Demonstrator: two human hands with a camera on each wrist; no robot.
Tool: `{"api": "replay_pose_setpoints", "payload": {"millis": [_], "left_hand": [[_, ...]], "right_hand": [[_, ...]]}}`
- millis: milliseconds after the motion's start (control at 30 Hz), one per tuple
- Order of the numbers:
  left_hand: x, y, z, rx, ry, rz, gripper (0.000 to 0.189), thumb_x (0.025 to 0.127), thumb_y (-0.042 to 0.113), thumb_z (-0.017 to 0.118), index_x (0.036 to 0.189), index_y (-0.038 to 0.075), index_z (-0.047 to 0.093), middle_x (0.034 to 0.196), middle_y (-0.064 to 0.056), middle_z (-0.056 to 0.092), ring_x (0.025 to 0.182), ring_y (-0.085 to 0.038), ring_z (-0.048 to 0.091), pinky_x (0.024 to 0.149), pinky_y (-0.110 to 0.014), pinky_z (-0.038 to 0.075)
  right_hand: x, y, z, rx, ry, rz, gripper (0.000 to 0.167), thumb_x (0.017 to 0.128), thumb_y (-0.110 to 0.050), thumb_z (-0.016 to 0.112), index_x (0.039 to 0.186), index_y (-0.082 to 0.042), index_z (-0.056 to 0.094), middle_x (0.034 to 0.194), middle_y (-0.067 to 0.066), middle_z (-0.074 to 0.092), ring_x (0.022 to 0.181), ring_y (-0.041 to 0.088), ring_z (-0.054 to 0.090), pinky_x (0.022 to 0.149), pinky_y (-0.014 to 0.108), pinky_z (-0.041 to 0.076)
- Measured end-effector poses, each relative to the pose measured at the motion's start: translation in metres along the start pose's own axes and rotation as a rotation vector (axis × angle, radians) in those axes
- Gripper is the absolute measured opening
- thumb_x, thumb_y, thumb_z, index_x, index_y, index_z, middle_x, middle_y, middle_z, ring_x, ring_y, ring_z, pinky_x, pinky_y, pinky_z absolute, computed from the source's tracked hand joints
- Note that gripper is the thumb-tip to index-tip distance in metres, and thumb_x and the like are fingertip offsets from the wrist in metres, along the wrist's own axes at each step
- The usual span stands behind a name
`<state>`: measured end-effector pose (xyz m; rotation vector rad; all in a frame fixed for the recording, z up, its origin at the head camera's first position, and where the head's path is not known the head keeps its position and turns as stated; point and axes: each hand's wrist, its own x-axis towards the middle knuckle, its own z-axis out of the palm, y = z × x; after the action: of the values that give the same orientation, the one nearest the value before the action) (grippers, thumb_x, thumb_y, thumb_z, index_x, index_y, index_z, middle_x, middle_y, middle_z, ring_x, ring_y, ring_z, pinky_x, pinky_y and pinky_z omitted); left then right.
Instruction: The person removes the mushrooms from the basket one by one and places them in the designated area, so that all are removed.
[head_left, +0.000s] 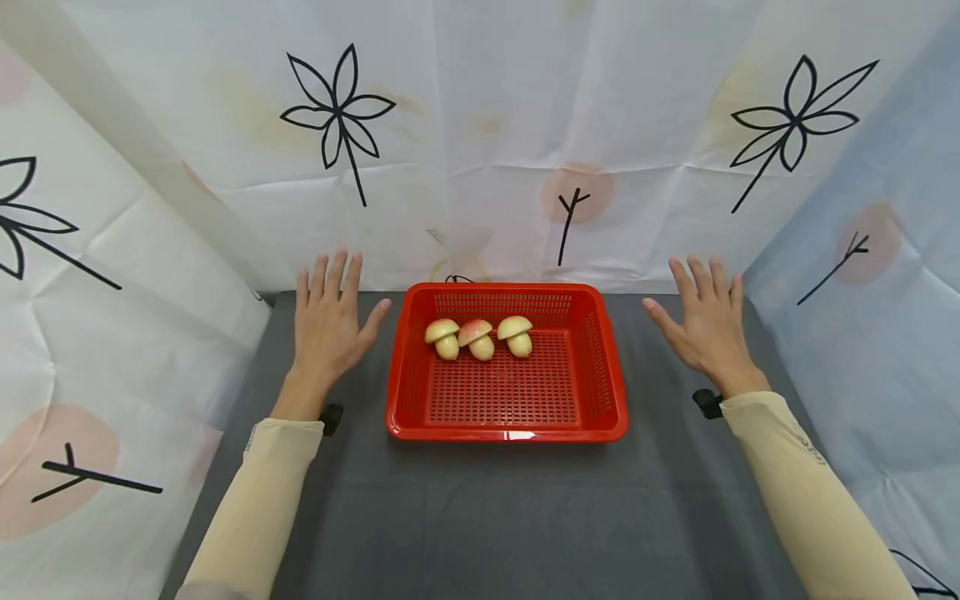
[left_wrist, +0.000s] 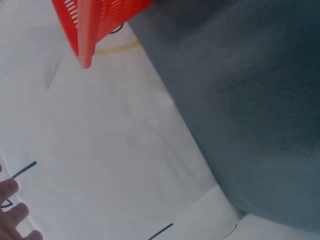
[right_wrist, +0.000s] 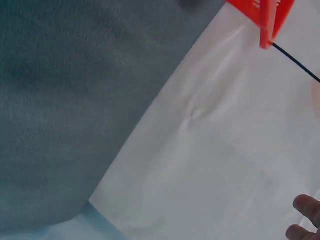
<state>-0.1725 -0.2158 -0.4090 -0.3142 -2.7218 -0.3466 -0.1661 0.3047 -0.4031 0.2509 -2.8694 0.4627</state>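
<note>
A red plastic basket (head_left: 502, 435) with slotted walls sits on the grey table, between my two hands. Three toy mushrooms lie in a row in its back left part: a left one (head_left: 442, 331), a middle one (head_left: 477, 335) and a right one (head_left: 515, 328), with cream stems and yellow to reddish caps. My left hand (head_left: 327, 329) is held left of the basket, fingers straight and thumb spread toward it, holding nothing. On the other side my right hand (head_left: 705, 325) mirrors it, fingers extended and spread, also holding nothing. Only fingertips show in each wrist view.
The grey table (head_left: 495, 517) is bordered behind by a white cloth (head_left: 480, 125) with line-drawn flowers, and by similar cloths on the left (head_left: 67, 350) and right (head_left: 900, 350). A thin dark cable (head_left: 922, 571) shows at the lower right.
</note>
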Motion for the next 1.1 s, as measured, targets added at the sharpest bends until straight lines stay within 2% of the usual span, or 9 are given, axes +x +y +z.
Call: {"api": "replay_pose_setpoints", "payload": {"millis": [133, 267, 467, 600, 700, 967, 1100], "left_hand": [[-0.013, 0.002, 0.007, -0.052, 0.027, 0.004, 0.08, 0.097, 0.05, 0.056, 0.159, 0.006, 0.031, 0.158, -0.022, 0.035, 0.145, -0.044, 0.028, 0.119, -0.06, 0.017], [-0.027, 0.006, 0.013, -0.149, 0.009, -0.027, 0.082, 0.094, 0.049, 0.06, 0.158, 0.006, 0.031, 0.154, -0.024, 0.038, 0.138, -0.046, 0.035, 0.113, -0.064, 0.027], [-0.05, 0.013, 0.025, -0.342, -0.11, -0.112, 0.087, 0.094, 0.049, 0.063, 0.161, 0.009, 0.024, 0.156, -0.024, 0.035, 0.139, -0.046, 0.035, 0.109, -0.07, 0.029], [-0.066, 0.018, 0.036, -0.439, -0.186, -0.16, 0.091, 0.094, 0.051, 0.063, 0.162, 0.01, 0.02, 0.156, -0.024, 0.033, 0.139, -0.045, 0.034, 0.106, -0.071, 0.032], [-0.078, 0.02, 0.044, -0.492, -0.232, -0.19, 0.093, 0.094, 0.053, 0.064, 0.163, 0.012, 0.017, 0.156, -0.022, 0.034, 0.139, -0.042, 0.034, 0.106, -0.07, 0.035], [-0.099, 0.026, 0.06, -0.633, -0.284, -0.236, 0.099, 0.092, 0.051, 0.068, 0.164, 0.013, 0.011, 0.155, -0.016, 0.034, 0.139, -0.036, 0.034, 0.102, -0.065, 0.042], [-0.103, 0.028, 0.064, -0.757, -0.288, -0.288, 0.097, 0.092, 0.042, 0.071, 0.162, 0.009, 0.014, 0.154, -0.017, 0.034, 0.135, -0.036, 0.038, 0.104, -0.061, 0.042]], "right_hand": [[-0.008, -0.006, 0.002, 0.07, -0.008, -0.01, 0.08, 0.102, -0.056, 0.048, 0.16, -0.007, 0.026, 0.16, 0.028, 0.025, 0.151, 0.046, 0.007, 0.119, 0.063, -0.006], [-0.014, -0.013, 0.004, 0.152, -0.024, -0.004, 0.076, 0.102, -0.051, 0.053, 0.158, -0.006, 0.031, 0.157, 0.027, 0.03, 0.149, 0.046, 0.014, 0.119, 0.064, 0.002], [-0.021, -0.03, 0.005, 0.258, -0.097, 0.034, 0.073, 0.102, -0.048, 0.055, 0.158, -0.007, 0.033, 0.155, 0.027, 0.033, 0.142, 0.05, 0.024, 0.109, 0.072, 0.024], [-0.022, -0.04, 0.009, 0.314, -0.157, 0.072, 0.074, 0.102, -0.049, 0.055, 0.159, -0.008, 0.03, 0.156, 0.027, 0.033, 0.143, 0.049, 0.024, 0.107, 0.074, 0.026], [-0.022, -0.048, 0.013, 0.342, -0.171, 0.076, 0.073, 0.102, -0.048, 0.055, 0.158, -0.008, 0.032, 0.155, 0.026, 0.036, 0.142, 0.047, 0.026, 0.107, 0.073, 0.027], [-0.019, -0.069, 0.03, 0.411, -0.212, 0.061, 0.071, 0.101, -0.046, 0.059, 0.155, -0.005, 0.037, 0.147, 0.023, 0.045, 0.134, 0.042, 0.037, 0.104, 0.068, 0.036], [-0.016, -0.08, 0.04, 0.428, -0.256, 0.072, 0.071, 0.099, -0.047, 0.06, 0.154, -0.007, 0.038, 0.144, 0.022, 0.048, 0.131, 0.041, 0.04, 0.103, 0.065, 0.038]]}}
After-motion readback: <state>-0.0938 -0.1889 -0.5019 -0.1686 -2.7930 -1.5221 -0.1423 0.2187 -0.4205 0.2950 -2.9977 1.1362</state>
